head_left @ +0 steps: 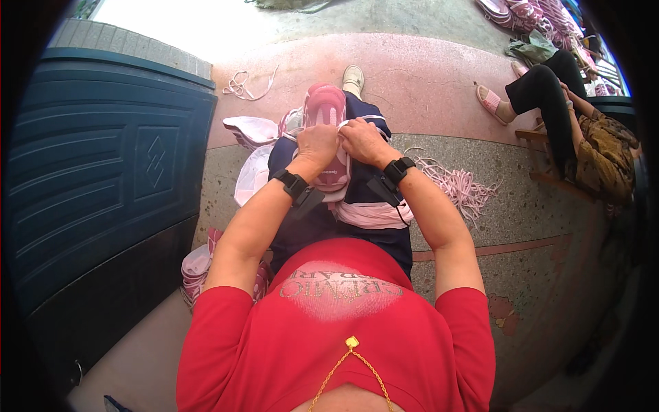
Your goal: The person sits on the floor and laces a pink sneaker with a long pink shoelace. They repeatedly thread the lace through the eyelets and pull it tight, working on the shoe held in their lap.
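Note:
A pink-soled shoe lies sole up across my lap, its toe pointing away from me. My left hand rests on the sole, fingers closed at its middle. Just right of it, my right hand pinches a pale shoelace that crosses the shoe between the two hands. The left fingers are pressed together at the same lace, though their tips are partly hidden. A bundle of pink laces is draped over my thighs, nearer to me. White and pink shoe pieces sit left of the shoe.
More pink laces lie heaped on the floor at right, and a loose lace lies far left. Stacked pink shoes stand by my left side. A blue door borders the left. Another person sits at right near piled shoes.

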Motion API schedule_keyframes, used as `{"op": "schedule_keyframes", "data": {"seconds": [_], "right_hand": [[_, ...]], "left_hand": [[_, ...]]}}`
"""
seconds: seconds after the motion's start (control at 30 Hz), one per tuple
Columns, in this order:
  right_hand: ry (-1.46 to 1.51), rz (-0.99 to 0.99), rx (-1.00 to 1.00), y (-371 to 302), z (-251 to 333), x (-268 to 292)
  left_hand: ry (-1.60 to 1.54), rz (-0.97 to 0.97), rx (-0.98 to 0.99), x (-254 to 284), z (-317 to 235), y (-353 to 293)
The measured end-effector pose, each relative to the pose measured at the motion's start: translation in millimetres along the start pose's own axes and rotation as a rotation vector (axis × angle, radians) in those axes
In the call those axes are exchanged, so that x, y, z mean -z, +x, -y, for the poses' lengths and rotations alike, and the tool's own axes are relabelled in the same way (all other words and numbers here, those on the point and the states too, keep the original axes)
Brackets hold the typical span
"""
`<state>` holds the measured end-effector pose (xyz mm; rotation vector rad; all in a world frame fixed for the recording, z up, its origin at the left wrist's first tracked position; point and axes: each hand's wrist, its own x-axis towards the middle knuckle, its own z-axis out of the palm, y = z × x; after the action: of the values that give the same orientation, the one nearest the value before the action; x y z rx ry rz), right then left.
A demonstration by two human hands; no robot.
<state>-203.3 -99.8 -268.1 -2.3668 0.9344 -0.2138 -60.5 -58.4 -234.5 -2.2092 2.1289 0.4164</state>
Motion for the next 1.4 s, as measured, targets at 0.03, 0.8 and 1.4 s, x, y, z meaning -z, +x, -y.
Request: {"op": "schedule_keyframes", "data": {"seconds": [0.03,0.8,1.4], "right_hand": [[-0.003,-0.002,0.012,-0.1,-2.1,-1.5],[0.414,0.315,0.51,-76.1,137.2,13.3],[0.361,-0.181,-0.373,35.1,39.6,-16.2]], "left_hand": [[0.011,0.003,-0.009,-1.3,0.5,-0.1],[-1.159,0.268,0.123,65.1,86.5,-78.6],[-0.405,-0.272,-0.168,-17.7,90.3,-18.2]]}}
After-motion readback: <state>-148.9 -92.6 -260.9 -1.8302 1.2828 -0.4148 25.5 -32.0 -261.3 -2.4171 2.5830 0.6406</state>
